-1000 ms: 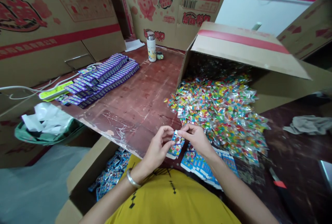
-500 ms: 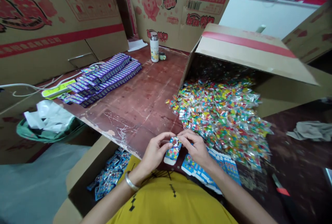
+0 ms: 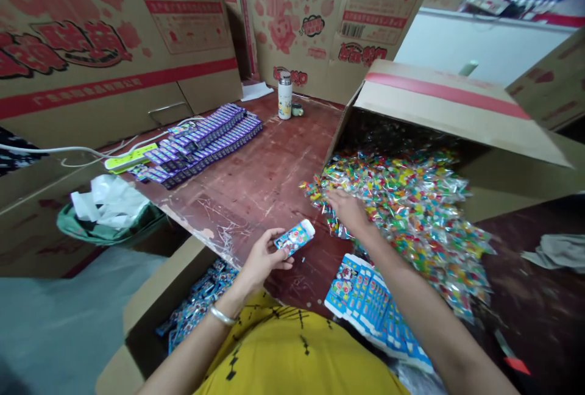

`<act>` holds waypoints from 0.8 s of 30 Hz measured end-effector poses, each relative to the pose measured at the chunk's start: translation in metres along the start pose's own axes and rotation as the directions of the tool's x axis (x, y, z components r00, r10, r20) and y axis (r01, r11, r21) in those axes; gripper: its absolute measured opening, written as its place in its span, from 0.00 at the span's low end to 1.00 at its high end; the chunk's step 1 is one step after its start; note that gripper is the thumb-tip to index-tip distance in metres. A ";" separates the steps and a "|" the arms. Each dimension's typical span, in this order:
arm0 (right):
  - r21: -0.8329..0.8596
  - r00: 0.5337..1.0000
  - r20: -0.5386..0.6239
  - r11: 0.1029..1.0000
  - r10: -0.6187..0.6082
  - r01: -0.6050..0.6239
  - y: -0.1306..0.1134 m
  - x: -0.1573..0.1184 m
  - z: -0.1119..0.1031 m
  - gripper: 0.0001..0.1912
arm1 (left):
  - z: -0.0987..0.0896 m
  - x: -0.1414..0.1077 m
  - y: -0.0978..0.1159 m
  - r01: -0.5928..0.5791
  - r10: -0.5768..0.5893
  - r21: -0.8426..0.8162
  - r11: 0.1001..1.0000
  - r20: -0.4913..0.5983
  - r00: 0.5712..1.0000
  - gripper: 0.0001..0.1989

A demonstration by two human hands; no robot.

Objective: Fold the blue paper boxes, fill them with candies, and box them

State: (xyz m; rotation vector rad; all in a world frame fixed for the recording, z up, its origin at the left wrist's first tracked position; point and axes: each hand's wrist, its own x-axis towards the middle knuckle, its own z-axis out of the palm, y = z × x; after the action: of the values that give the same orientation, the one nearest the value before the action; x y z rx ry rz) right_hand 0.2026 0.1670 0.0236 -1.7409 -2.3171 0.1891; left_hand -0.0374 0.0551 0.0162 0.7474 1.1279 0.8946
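Observation:
My left hand [image 3: 267,255] holds a small printed blue carton [image 3: 295,238] above the table, thumb on its face and fingers behind. The carton is tilted, its pale end pointing up and right. My right hand [image 3: 348,211] reaches to the left side of a heap of clear packets of colourful candy [image 3: 402,200]. Its fingertips are lost among the packets, so a grip cannot be made out. Below the right forearm, a row of flattened blue cartons [image 3: 365,288] lies overlapping on the table.
The candy heap spills from a large cardboard box [image 3: 448,93] on its side. Purple boxes [image 3: 205,142] stand in rows by a yellow-green power strip [image 3: 130,159]. A flask [image 3: 284,96] is at the back. An open carton of blue packs [image 3: 201,297] sits lower left. A knife [image 3: 512,355] lies right.
My right hand has left the carton and moved up to the candy heap. My left hand has kept the carton, shifted left and turned its pale end up and right. The view has shifted slightly.

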 end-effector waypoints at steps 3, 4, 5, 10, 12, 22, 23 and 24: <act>0.212 0.985 -0.157 0.977 0.070 -0.036 -0.005 -0.013 -0.016 0.15 | 0.000 -0.001 0.000 0.033 -0.032 -0.035 0.999 0.037 0.999 0.29; 0.355 0.974 -0.195 0.934 0.115 -0.039 -0.009 -0.019 -0.022 0.15 | 0.001 0.000 -0.002 0.034 -0.033 -0.037 0.999 0.047 0.998 0.27; 0.504 0.965 -0.210 0.863 0.156 -0.030 -0.014 -0.026 -0.027 0.15 | 0.003 0.001 -0.003 0.031 -0.029 -0.034 0.999 0.060 0.998 0.25; 0.649 0.989 -0.107 0.761 0.105 -0.011 -0.041 -0.051 -0.042 0.08 | 0.014 0.006 -0.009 -0.069 0.068 0.001 0.998 0.158 0.985 0.18; 0.577 0.993 -0.104 0.817 0.064 0.008 -0.046 -0.054 -0.043 0.07 | 0.016 0.007 -0.010 -0.129 0.119 0.046 0.991 0.179 0.977 0.17; 0.339 0.976 -0.205 0.931 -0.069 0.137 -0.046 -0.052 -0.062 0.06 | 0.016 0.007 -0.012 -0.255 0.208 0.162 0.953 0.260 0.943 0.18; 0.341 0.978 -0.193 0.929 -0.083 0.146 -0.047 -0.053 -0.061 0.06 | 0.017 0.006 -0.010 -0.266 0.217 0.171 0.948 0.260 0.941 0.18; 0.350 0.978 -0.186 0.924 -0.094 0.155 -0.049 -0.054 -0.059 0.06 | 0.018 0.006 -0.008 -0.278 0.225 0.181 0.944 0.263 0.938 0.18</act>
State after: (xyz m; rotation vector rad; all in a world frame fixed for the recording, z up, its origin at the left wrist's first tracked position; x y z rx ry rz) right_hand 0.1873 0.0997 0.0862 -1.3698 -2.1025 0.4055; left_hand -0.0172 0.0553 0.0113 1.1698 0.9342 0.8756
